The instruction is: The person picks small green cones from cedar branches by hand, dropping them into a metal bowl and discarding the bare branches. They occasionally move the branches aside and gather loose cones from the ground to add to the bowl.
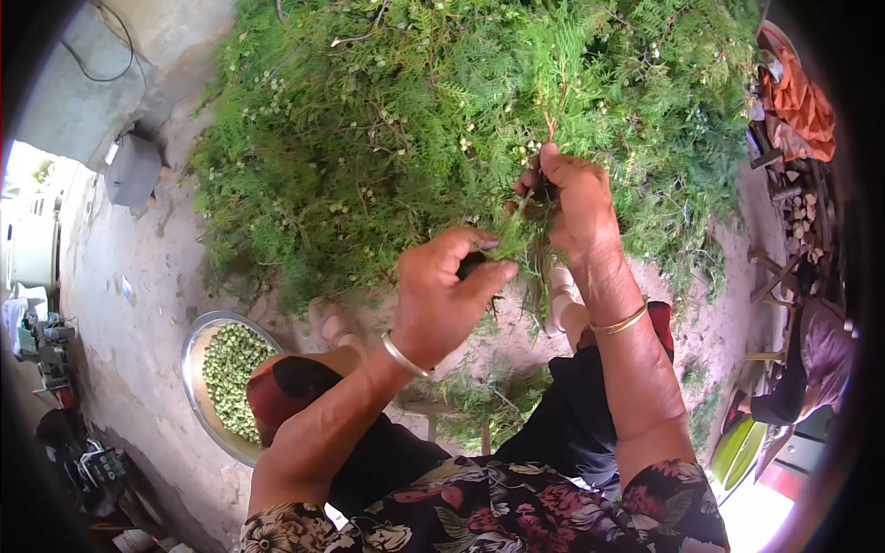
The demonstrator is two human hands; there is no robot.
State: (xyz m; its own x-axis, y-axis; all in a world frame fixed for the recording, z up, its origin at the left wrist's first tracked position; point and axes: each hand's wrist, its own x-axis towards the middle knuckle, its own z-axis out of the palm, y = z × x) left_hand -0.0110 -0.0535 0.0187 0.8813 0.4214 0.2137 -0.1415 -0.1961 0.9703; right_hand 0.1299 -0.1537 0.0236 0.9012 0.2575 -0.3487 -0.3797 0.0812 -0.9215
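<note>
My right hand [573,205] grips a green leafy sprig [516,235] by its stem, held up in front of a big heap of feathery green branches [442,120] with small pale buds. My left hand [445,293] pinches the lower end of the same sprig between thumb and fingers. Both wrists wear a metal bangle. A round metal bowl [195,382] filled with small green picked pods or buds sits on the ground at my left, beside my knee.
Bare concrete ground lies to the left, with a grey box [134,170] and clutter at the far left edge. Another person [816,364] sits at the right. Orange cloth [802,101] hangs at the upper right. A green tub [737,452] is at the lower right.
</note>
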